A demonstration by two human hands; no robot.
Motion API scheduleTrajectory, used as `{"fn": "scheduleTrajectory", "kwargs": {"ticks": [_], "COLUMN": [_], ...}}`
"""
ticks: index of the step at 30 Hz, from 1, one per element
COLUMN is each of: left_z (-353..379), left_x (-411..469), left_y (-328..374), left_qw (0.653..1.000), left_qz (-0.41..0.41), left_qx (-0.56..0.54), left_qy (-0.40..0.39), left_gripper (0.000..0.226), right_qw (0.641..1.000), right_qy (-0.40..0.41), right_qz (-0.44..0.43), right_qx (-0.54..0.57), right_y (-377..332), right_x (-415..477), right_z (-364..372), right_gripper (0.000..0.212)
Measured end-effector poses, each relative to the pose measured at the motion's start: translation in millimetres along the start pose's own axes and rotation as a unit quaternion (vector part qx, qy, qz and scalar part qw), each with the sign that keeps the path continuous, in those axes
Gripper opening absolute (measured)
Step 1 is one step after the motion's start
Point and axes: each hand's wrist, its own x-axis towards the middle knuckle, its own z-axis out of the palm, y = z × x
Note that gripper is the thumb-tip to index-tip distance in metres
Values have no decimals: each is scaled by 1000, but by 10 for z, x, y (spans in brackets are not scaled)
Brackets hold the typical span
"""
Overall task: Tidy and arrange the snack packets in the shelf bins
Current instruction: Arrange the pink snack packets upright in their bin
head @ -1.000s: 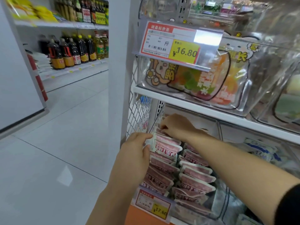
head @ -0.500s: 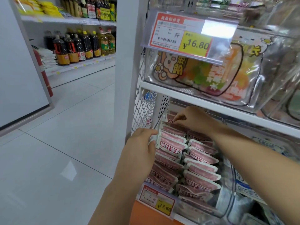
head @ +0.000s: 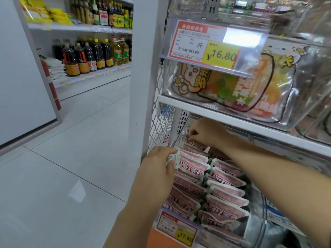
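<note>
Holding hand: the left hand (head: pixel 157 169) is gripping the left ends of several snack packets (head: pixel 225 192) in the left-hand row, with its thumb lying on top and its fingers curling round the white edges.
Reaching hand: the right hand (head: pixel 207 133) is stretching to the back of the bin, just under the white shelf board (head: pixel 232 119), and its curled fingertips are pinching the rear packet (head: pixel 194 141).
Hands together or apart: the two are working apart, the left nearer the front and the right deeper and higher.
Packets: pink with white borders, they are lying in two rows side by side, overlapping like shingles, inside the clear bin (head: pixel 258 212) on the lower shelf.
Bin front: a red and yellow price tag (head: pixel 180 230) is showing 17.60.
Shelf above: a second clear bin is holding cartoon-printed bags (head: pixel 223 86), and a tag reading 16.80 (head: pixel 211 47) is hanging in front of it.
Side: a white wire mesh panel (head: pixel 161 126) is closing the shelf's left end.
Across the aisle: dark and yellow bottles (head: pixel 89 58) are standing on shelves.
</note>
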Motion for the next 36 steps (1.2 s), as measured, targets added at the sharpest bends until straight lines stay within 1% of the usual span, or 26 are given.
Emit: {"fn": "scheduleTrajectory", "kwargs": {"ticks": [3, 5, 8, 11, 14, 16, 17, 20, 23, 27, 28, 30, 32, 33, 35, 36], "left_z": [4, 12, 13, 6, 4, 4, 5, 3, 4, 1, 4, 10, 14, 12, 8, 5], "left_x": [7, 9, 3, 0, -7, -10, -10, -3, 4, 5, 6, 10, 12, 13, 22, 27], "left_y": [3, 6, 12, 13, 7, 7, 7, 14, 19, 23, 18, 10, 14, 19, 23, 23], "left_qw": [1000, 1000, 1000, 1000, 1000, 1000, 1000, 1000, 1000, 1000, 1000, 1000, 1000, 1000, 1000, 1000], "left_qz": [-4, -7, -8, -4, 0, 2, 2, -1, -4, -6, -7, -8, -7, -7, -7, -8], "left_qx": [-3, -5, -2, -1, 0, 2, 2, 2, 1, 1, 3, 6, 6, 7, 5, 3], "left_qy": [1, -1, -4, -5, -8, -9, -10, -8, -9, -9, -9, -8, -11, -14, -18, -20], "left_gripper": [33, 32, 32, 32, 33, 33, 33, 33, 32, 32, 32, 32, 32, 33, 33, 33], "right_qw": [999, 998, 999, 998, 997, 994, 994, 995, 993, 985, 983, 981, 985, 986, 987, 986], "right_qy": [30, 27, -17, -38, -62, -94, -97, -70, -32, 22, 37, 67, 86, 82, 66, 58], "right_qz": [14, 13, -15, -25, 12, 42, 52, 67, 80, 96, 103, 122, 127, 125, 116, 110], "right_qx": [42, 59, 46, 42, 37, 27, 22, 39, 86, 143, 149, 135, 85, 68, 86, 112], "right_y": [-46, -44, -13, -6, 23, 53, 76, 146, 165, 163, 151, 101, 33, 12, 8, 16], "right_x": [-2, -29, -93, -173, -201, -166, -146, -99, -80, -69, -65, -57, -53, -53, -73, -102], "right_z": [102, 133, 66, 40, 73, 90, 97, 128, 164, 101, 104, 157, 217, 226, 184, 139], "right_gripper": [19, 19, 22, 33, 39, 49, 52, 51, 46, 25, 23, 26, 36, 42, 47, 43]}}
